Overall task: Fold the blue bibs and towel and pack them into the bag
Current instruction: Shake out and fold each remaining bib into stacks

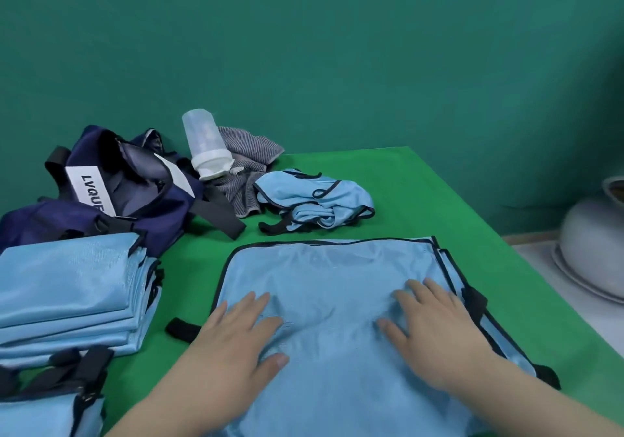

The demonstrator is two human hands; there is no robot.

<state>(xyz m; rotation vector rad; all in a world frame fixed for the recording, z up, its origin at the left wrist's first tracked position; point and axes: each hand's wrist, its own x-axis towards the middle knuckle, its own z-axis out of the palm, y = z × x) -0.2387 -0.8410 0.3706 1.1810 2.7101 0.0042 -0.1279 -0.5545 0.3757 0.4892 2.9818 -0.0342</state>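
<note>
both hands lie flat with fingers spread, grasping nothing: the left hand (236,338) and right hand (435,332) press on the flat blue bib (331,274) on the green tabletop (439,193). left of it sits a stack of folded bibs (67,288). farther off lie a crumpled bib (314,200), the striped towel (246,166) and the open navy bag (135,193).

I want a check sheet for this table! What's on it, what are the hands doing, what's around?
Surface: green table.
Job's things: spread bib lies flat; folded bibs stacked at left; crumpled bib at the back; navy bag open; striped towel unfolded.
Clutter: baby bottle tilted on the towel.
Hands: left hand and right hand flat on the spread bib.
Cables: nothing seen.
Surroundings: teal wall; white pot at right, off the table.
</note>
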